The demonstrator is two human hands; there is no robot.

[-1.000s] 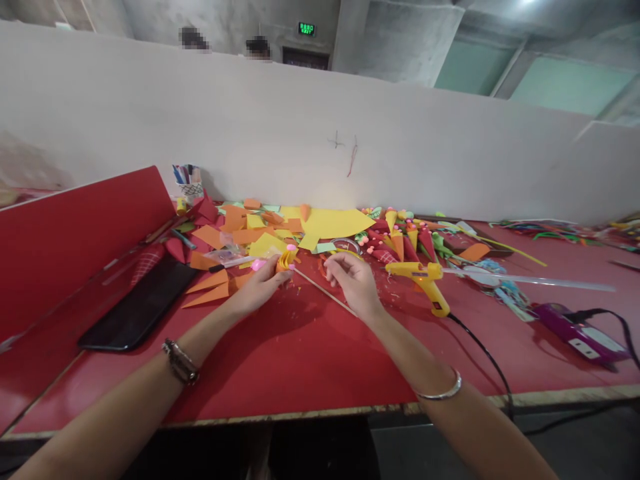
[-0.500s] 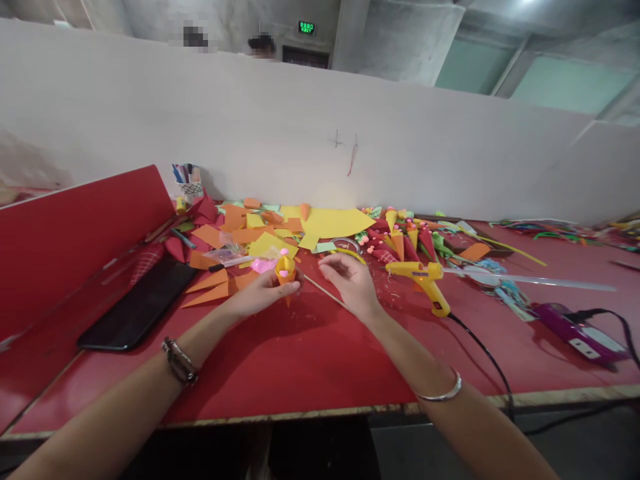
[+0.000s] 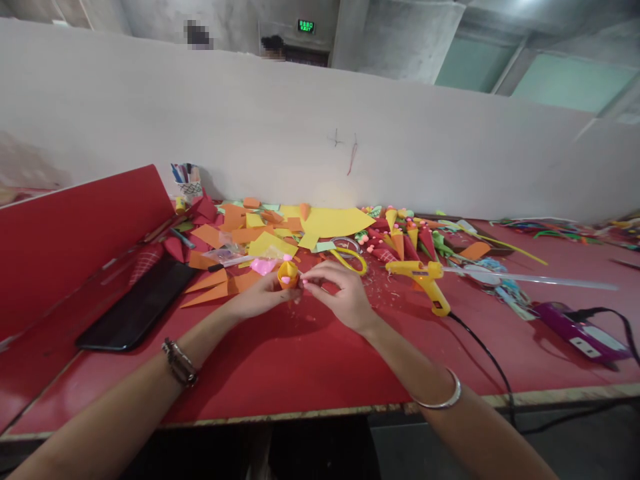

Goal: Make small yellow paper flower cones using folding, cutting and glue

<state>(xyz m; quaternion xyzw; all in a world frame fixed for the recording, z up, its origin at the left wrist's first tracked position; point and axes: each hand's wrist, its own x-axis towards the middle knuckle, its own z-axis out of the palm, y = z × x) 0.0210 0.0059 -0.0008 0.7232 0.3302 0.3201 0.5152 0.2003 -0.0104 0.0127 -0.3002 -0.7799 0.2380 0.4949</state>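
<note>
My left hand (image 3: 260, 295) is closed around a small orange paper cone (image 3: 288, 273) with a pink ball in its mouth, held upright just above the red table (image 3: 280, 360). My right hand (image 3: 340, 290) has come against the cone from the right, fingers pinched together at its rim. Whether anything small sits in that pinch is too hard to tell. Yellow-handled scissors (image 3: 350, 257) lie right behind my right hand. A yellow glue gun (image 3: 423, 277) rests on the table to the right of it.
Orange and yellow paper scraps (image 3: 280, 230) and finished cones (image 3: 400, 240) are heaped at the back. A black phone (image 3: 135, 307) lies at the left beside a raised red board (image 3: 75, 233). A cup of pens (image 3: 187, 180), a long clear stick (image 3: 530, 280) and a purple device (image 3: 580, 333) are also on the table.
My right hand moved left from the thin wooden stick to the cone's rim. My left hand turned the cone upright. The stick is no longer visible.
</note>
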